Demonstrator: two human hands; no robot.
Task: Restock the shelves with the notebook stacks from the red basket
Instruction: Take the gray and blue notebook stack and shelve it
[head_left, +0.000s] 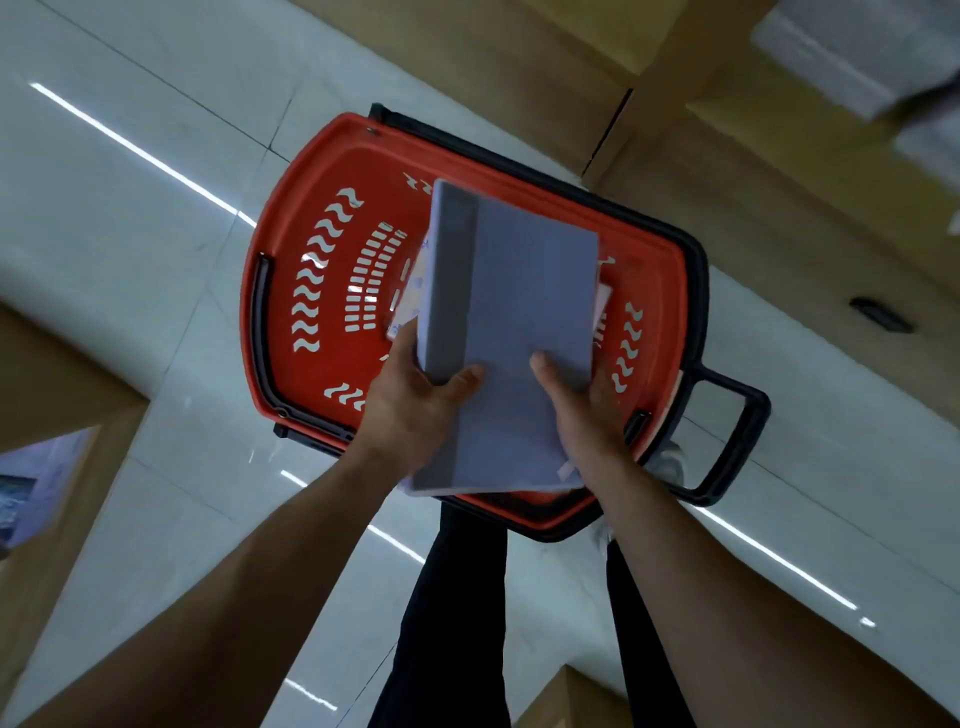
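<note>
A red basket (311, 218) with black handles stands on the floor below me. Above it I hold a stack of grey-blue notebooks (524, 291) with both hands. My left hand (415, 405) grips the stack's near left edge, thumb on the cover. My right hand (587, 400) grips its near right side, thumb on top. More pale notebooks (410, 291) lie inside the basket, mostly hidden under the held stack.
Wooden shelving (779, 171) runs along the right and far side, with white packaged goods (841, 57) at the top right. Another wooden shelf unit (57, 415) stands at the left. My legs (457, 623) and a white shoe (670, 462) are beside the basket on the glossy tiles.
</note>
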